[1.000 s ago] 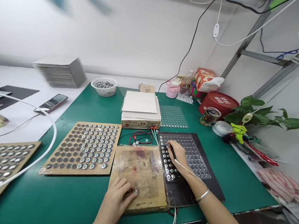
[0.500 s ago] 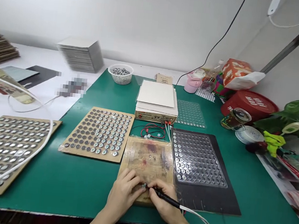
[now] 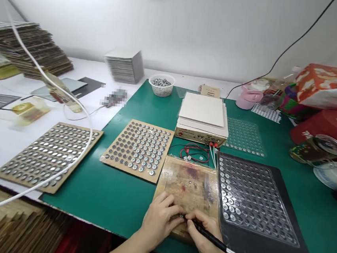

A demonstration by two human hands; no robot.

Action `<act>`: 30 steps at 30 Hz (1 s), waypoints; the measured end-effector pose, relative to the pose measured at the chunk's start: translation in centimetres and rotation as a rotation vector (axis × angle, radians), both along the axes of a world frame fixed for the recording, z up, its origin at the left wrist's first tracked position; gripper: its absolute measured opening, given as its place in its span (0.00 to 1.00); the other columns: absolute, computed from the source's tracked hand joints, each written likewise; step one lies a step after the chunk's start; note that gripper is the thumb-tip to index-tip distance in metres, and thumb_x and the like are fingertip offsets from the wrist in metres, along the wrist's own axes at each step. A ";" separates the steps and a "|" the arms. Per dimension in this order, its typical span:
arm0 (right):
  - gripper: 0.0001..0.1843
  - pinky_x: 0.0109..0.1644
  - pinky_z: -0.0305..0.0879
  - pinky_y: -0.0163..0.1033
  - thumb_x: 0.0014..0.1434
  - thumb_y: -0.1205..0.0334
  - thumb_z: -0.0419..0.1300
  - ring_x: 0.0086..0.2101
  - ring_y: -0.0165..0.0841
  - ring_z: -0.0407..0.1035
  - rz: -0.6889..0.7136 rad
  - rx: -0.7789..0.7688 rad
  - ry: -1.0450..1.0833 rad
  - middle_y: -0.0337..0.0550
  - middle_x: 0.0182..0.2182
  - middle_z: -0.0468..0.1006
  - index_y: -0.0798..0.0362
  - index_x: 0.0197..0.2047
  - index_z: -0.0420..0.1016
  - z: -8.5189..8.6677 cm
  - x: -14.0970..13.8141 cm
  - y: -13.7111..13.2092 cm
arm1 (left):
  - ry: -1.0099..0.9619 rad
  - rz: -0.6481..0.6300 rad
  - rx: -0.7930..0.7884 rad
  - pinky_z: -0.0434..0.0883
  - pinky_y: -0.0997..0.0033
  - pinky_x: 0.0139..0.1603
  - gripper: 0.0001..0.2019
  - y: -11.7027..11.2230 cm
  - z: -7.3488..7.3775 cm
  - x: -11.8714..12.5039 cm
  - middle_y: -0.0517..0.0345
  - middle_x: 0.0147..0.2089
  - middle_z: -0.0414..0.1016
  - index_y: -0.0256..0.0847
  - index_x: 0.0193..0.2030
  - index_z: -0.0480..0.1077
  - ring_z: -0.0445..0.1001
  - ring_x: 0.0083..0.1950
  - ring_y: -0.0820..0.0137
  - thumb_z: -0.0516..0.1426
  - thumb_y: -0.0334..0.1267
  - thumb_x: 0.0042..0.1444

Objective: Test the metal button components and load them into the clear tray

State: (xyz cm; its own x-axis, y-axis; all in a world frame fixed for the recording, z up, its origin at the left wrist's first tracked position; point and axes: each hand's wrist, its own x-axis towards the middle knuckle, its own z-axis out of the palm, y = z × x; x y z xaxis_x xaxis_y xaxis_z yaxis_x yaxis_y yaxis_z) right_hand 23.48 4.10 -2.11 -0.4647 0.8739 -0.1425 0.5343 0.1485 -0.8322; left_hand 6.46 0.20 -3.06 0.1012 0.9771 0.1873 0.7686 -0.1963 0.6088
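Note:
My left hand (image 3: 162, 216) pinches a small round metal-and-green part (image 3: 181, 215) between thumb and fingertips, low over a worn wooden board (image 3: 173, 178). Opposite it, my right hand (image 3: 206, 231) grips a black pen-shaped probe (image 3: 213, 239) with white wires trailing from its back end. The probe's tip points at the small part; my fingers partly cover both, so contact is hard to make out. To the right of the board, a clear dimpled tray (image 3: 268, 205) on a black sheet (image 3: 266, 251) holds several round parts at its left side.
Left of the board lies a cardboard sheet (image 3: 153, 179) with rows of discs; farther left, a similar sheet (image 3: 47, 189). Behind stands an instrument box (image 3: 197, 137) with red and white leads. A white cable (image 3: 87, 144) loops across the left. A white basket (image 3: 161, 91) holds metal parts.
The view has swung left, so everything sits farther right in the picture. Both hands keep the same hold over the wooden board, with the probe still at the small part.

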 end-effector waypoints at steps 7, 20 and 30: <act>0.15 0.27 0.61 0.33 0.56 0.57 0.51 0.23 0.34 0.70 0.018 0.017 -0.005 0.40 0.21 0.74 0.54 0.28 0.76 -0.2 0.1 0.1 | 0.024 0.013 0.026 0.64 0.69 0.33 0.06 0.0 -0.2 0.4 0.60 0.32 0.69 0.45 0.36 0.74 0.66 0.37 0.67 0.65 0.36 0.51; 0.10 0.26 0.64 0.30 0.59 0.68 0.53 0.23 0.30 0.71 0.022 0.308 0.118 0.38 0.21 0.75 0.54 0.29 0.74 -0.4 0.0 -0.3 | 0.317 0.522 0.034 0.66 0.66 0.43 0.10 7.5 3.2 -16.9 0.53 0.37 0.75 0.41 0.34 0.72 0.71 0.41 0.62 0.52 0.41 0.59; 0.14 0.34 0.67 0.34 0.58 0.77 0.48 0.31 0.33 0.70 0.081 0.755 -0.010 0.45 0.31 0.74 0.53 0.35 0.71 -0.9 -0.4 0.0 | 0.414 0.540 -0.061 0.66 0.65 0.36 0.12 7.7 1.8 -17.9 0.50 0.35 0.73 0.42 0.34 0.71 0.71 0.41 0.57 0.50 0.45 0.56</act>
